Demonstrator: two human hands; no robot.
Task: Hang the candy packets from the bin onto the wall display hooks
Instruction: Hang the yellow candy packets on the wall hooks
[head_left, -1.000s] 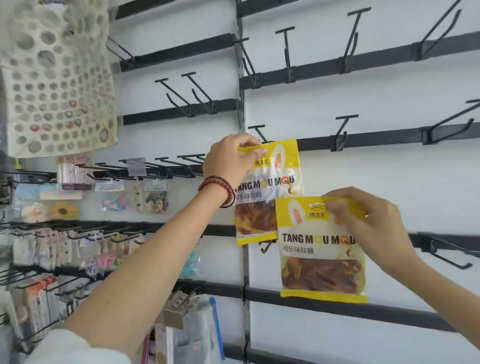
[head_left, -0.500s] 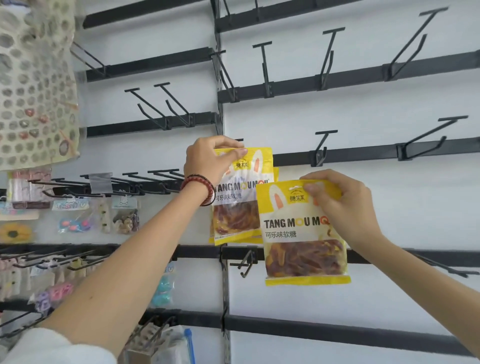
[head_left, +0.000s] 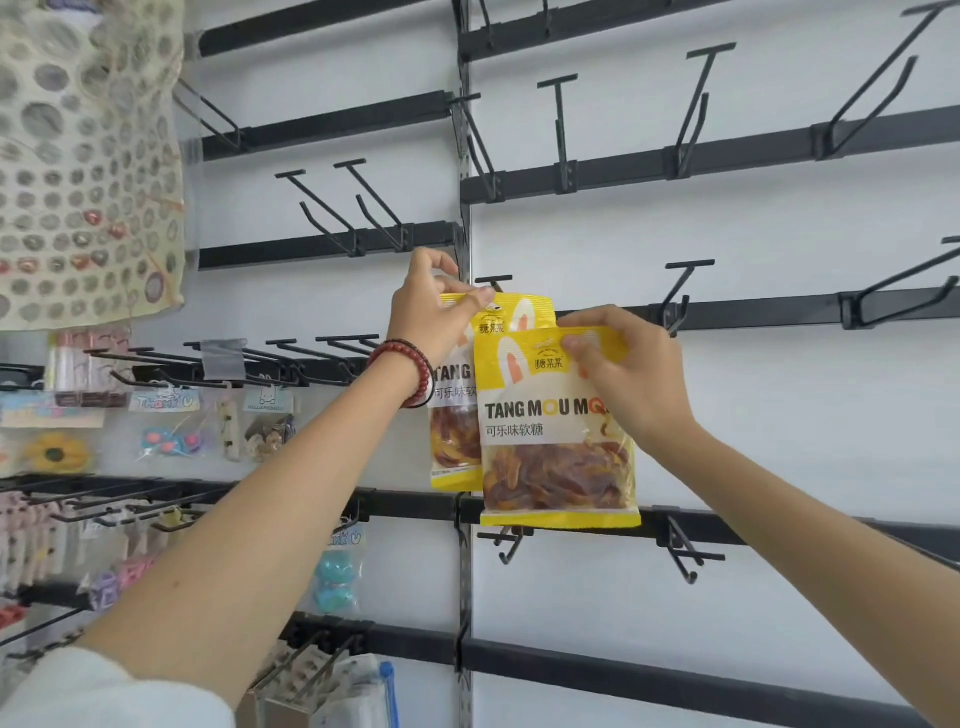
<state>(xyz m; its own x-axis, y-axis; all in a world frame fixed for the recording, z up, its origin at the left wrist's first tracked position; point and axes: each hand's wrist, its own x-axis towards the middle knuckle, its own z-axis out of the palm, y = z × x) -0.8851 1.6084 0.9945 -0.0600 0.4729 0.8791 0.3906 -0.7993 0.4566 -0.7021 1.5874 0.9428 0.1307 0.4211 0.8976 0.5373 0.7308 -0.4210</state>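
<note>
Left hand (head_left: 426, 312) pinches rear packet (head_left: 453, 447) beneath a hook (head_left: 493, 280); right hand (head_left: 634, 379) pinches overlapping front packet (head_left: 550, 457).

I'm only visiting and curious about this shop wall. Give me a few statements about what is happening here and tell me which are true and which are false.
1. The left hand pinches the top of the rear packet. True.
2. The right hand holds the front packet, which overlaps the rear one. True.
3. The red bead bracelet is on the right wrist. False: the bracelet is on the left wrist.
4. Every hook on the white panel at right carries packets. False: the hook beside the right hand is bare, as are those above it.
</note>
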